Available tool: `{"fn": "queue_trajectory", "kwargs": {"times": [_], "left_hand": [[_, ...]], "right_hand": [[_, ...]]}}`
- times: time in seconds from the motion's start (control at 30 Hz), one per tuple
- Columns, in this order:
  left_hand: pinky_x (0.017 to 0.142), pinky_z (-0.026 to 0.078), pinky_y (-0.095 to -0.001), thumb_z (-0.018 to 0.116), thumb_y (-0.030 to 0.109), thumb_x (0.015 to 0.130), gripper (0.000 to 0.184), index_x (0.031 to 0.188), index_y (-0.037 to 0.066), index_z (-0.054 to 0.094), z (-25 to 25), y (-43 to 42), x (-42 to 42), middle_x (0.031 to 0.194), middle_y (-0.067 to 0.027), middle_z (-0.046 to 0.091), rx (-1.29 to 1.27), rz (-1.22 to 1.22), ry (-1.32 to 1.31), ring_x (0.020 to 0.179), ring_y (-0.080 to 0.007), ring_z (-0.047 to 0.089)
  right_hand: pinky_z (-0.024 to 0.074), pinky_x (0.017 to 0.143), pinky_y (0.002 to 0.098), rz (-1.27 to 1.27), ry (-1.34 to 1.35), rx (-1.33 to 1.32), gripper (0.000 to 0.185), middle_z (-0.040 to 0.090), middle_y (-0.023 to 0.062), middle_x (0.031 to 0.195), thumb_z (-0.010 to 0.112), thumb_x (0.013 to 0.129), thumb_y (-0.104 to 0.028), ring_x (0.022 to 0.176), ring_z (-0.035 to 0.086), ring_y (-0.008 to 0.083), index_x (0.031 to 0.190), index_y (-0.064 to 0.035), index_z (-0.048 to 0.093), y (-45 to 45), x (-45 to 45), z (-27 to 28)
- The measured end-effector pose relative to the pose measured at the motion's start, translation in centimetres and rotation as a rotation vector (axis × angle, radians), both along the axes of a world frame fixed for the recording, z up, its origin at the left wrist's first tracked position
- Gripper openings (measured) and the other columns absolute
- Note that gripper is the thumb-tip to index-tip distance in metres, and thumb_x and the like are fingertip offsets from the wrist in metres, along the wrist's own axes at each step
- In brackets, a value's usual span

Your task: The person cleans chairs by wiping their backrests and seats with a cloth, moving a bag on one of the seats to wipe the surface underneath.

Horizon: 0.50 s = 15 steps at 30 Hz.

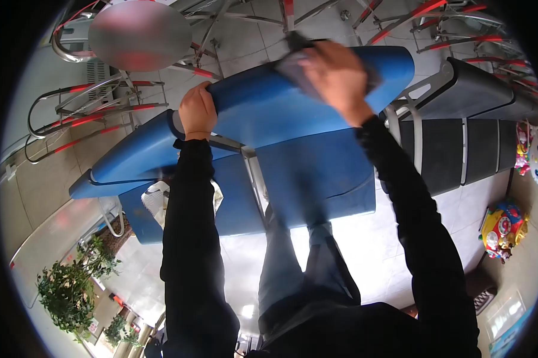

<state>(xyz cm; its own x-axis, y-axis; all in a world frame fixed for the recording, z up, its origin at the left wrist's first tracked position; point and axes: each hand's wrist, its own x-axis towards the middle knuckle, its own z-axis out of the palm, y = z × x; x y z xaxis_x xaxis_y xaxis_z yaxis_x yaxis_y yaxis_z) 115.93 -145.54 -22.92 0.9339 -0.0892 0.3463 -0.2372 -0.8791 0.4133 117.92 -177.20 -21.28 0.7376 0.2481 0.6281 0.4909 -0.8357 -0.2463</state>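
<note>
My left hand [197, 110] is wrapped over the top edge of a blue bench-seat backrest [251, 119], near its left end. Farther right, my right hand [338, 77] presses a dark grey cloth [294, 73] against the upper part of that backrest. Hand and cloth are smeared by motion, and part of the cloth lies hidden under the palm. Below the backrest are the blue seats [316, 173], divided by a metal armrest [254, 179]. A white, mesh-like item [154, 201] on the left seat is partly covered by my left sleeve.
Grey seats [436, 149] continue the row on the right. Metal racks with red parts [84, 116] stand beyond the backrests. A colourful toy [502, 231] is at the right, a leafy plant [72, 292] at lower left. My legs [284, 256] are close against the seats.
</note>
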Motion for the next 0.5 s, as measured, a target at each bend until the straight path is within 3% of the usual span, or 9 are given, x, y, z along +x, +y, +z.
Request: {"fn": "queue_trajectory", "kwargs": {"times": [0.1,0.13,0.17,0.3,0.33,0.4,0.47,0.5], "left_hand": [[0.081,0.049,-0.0434,0.044,0.013,0.09,0.027,0.093,0.002,0.068,-0.3,0.3,-0.2,0.089,-0.0169,0.068,-0.024,-0.016,-0.027,0.086,-0.0361,0.062],[0.081,0.048,-0.0434,0.045,0.013,0.09,0.026,0.093,0.001,0.068,-0.4,0.3,-0.1,0.089,-0.0169,0.068,-0.03,-0.025,-0.035,0.087,-0.036,0.062],[0.08,0.048,-0.0433,0.047,0.011,0.088,0.024,0.092,0.001,0.068,-0.5,0.4,0.1,0.088,-0.0167,0.067,-0.06,-0.047,-0.07,0.084,-0.0356,0.062],[0.077,0.048,-0.0434,0.049,0.012,0.086,0.02,0.092,0.002,0.066,-0.7,0.5,-0.1,0.084,-0.0152,0.066,-0.111,-0.084,-0.157,0.081,-0.0345,0.061],[0.076,0.048,-0.0435,0.049,0.012,0.086,0.02,0.092,0.002,0.066,-0.7,0.6,-0.2,0.084,-0.0149,0.065,-0.149,-0.077,-0.183,0.081,-0.0347,0.06],[0.075,0.048,-0.0437,0.05,0.012,0.086,0.019,0.093,0.002,0.064,-0.7,0.4,-0.2,0.083,-0.0142,0.064,-0.228,-0.077,-0.235,0.081,-0.0352,0.06],[0.076,0.048,-0.0431,0.05,0.013,0.086,0.018,0.094,0.003,0.063,-0.5,0.2,-0.3,0.086,-0.0131,0.064,-0.286,-0.044,-0.154,0.084,-0.0339,0.06],[0.077,0.048,-0.0428,0.051,0.014,0.086,0.017,0.094,0.004,0.063,-0.2,0.5,-0.1,0.088,-0.0126,0.064,-0.312,-0.025,-0.118,0.086,-0.0333,0.06]], "right_hand": [[0.0495,0.085,0.0411,-0.349,0.069,-0.241,0.027,0.067,0.0094,0.11,0.057,0.092,-0.036,0.102,0.062,0.0309,0.098,-0.0138,0.071,-10.0,1.0,-4.0],[0.0498,0.084,0.0411,-0.437,0.066,-0.174,0.032,0.067,0.0085,0.109,0.056,0.091,-0.04,0.101,0.062,0.0297,0.094,-0.0128,0.072,-11.7,1.7,-3.3],[0.05,0.083,0.041,-0.523,0.055,-0.108,0.038,0.067,0.0076,0.109,0.054,0.09,-0.045,0.1,0.063,0.0286,0.091,-0.0119,0.073,-12.1,2.6,-2.2],[0.0478,0.084,0.0448,-0.816,0.117,-0.176,0.034,0.067,0.0079,0.102,0.057,0.087,-0.042,0.097,0.062,0.0307,0.09,-0.0116,0.073,-7.4,3.1,-1.1],[0.0468,0.085,0.0455,-0.916,0.306,-0.193,0.037,0.067,0.0084,0.102,0.055,0.087,-0.043,0.097,0.062,0.0309,0.09,-0.0117,0.073,-4.4,3.0,-0.3],[0.0474,0.078,0.0457,-0.684,0.207,-0.242,0.04,0.066,0.0092,0.094,0.048,0.089,-0.042,0.091,0.062,0.0293,0.083,-0.0116,0.072,0.7,2.6,-1.7],[0.0432,0.078,0.0447,-0.498,0.261,-0.206,0.035,0.064,0.0085,0.085,0.051,0.088,-0.036,0.089,0.06,0.0286,0.072,-0.0109,0.07,8.7,1.1,-1.0],[0.0447,0.076,0.0433,-0.424,0.174,-0.211,0.032,0.065,0.0083,0.085,0.052,0.088,-0.035,0.086,0.062,0.0285,0.077,-0.0122,0.071,12.3,0.3,-0.8]]}}
